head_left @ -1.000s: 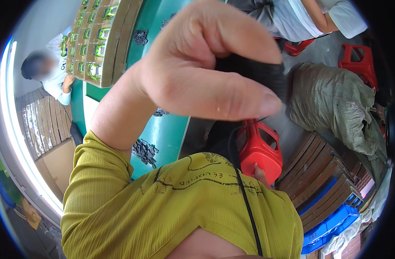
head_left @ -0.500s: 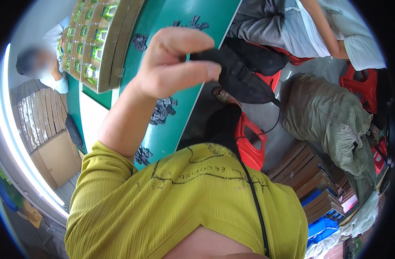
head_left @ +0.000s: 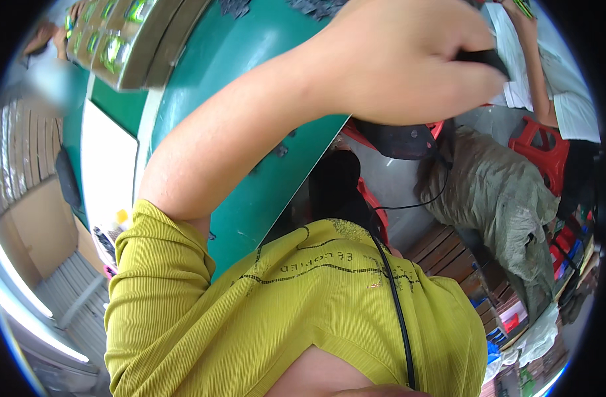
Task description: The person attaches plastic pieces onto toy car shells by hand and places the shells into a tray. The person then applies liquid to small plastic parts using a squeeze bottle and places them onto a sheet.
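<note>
We see 1 hand only: the left hand (head_left: 402,59), raised high and very close to the camera, with its forearm crossing the picture from the yellow-green sleeve (head_left: 157,278). Its fingers are curled shut around a small black piece (head_left: 483,58), of which just the end shows past the fingertips at the upper right; we cannot tell what kind of thing it is. The right hand is nowhere in view, so we cannot tell its state.

Below the hand hangs a dark rounded pouch (head_left: 399,139), and a thin black cord (head_left: 395,311) runs from near it down across the shirt. Behind the arm lies a green table (head_left: 250,40), with a tray of green packs (head_left: 111,46) at its far left corner. To the right are an olive sack (head_left: 501,198), a red stool (head_left: 541,145) and another person in a white shirt (head_left: 567,106).

We judge that the black piece is gripped and held up, well apart from the table, and nothing shows it set down or fitted anywhere; the packs on the table lie untouched
</note>
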Available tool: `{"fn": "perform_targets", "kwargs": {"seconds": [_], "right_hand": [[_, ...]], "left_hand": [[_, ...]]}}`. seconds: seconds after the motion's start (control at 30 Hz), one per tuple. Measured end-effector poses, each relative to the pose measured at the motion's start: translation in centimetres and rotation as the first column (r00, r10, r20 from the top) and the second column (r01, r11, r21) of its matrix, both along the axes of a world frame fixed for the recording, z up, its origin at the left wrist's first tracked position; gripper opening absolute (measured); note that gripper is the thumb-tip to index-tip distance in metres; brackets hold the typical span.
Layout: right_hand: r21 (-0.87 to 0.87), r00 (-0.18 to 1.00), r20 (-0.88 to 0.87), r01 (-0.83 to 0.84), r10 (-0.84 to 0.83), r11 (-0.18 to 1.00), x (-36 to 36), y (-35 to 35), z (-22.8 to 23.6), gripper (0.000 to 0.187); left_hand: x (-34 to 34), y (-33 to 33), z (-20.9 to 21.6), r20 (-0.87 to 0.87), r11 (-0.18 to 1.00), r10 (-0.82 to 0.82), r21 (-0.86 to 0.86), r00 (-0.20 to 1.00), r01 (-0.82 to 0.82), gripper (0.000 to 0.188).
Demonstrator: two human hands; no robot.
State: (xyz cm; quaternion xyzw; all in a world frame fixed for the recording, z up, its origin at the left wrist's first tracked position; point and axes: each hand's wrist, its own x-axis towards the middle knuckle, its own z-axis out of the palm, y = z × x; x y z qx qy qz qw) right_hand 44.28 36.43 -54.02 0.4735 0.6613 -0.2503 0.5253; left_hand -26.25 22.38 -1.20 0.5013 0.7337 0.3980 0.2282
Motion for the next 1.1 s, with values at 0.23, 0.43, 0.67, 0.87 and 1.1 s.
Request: {"fn": "perform_targets", "kwargs": {"seconds": [0.23,0.43,0.67,0.87,1.1], "right_hand": [[-0.116,0.968,-0.22,-0.148,0.12,0.982,-11.8,2.6,1.0,0.041],[-0.201,0.936,-0.328,-0.201,0.128,0.959,-12.0,3.5,1.5,0.038],[-0.245,0.912,-0.411,-0.13,0.018,0.961,-16.3,3.0,3.1,0.034],[-0.319,0.895,-0.439,-0.069,-0.082,0.945,-15.3,4.0,7.6,0.031],[-0.376,0.793,-0.58,-0.058,-0.187,0.925,-15.8,6.1,7.1,0.028]], "left_hand": [[5.6,1.0,-4.2,-0.147,0.906,0.318,0.338,0.937,-0.255,0.025],[8.6,-1.8,-3.9,-0.35,0.937,0.335,0.219,0.875,-0.271,0.025],[7.9,-0.5,-5.9,-0.358,0.966,0.25,0.024,0.9,-0.259,0.022],[5.7,-1.5,-5.2,-0.197,0.966,0.259,0.052,0.946,-0.254,0.023],[6.4,-2.7,-5.0,-0.209,0.915,0.402,0.075,0.891,-0.395,0.027]]}}
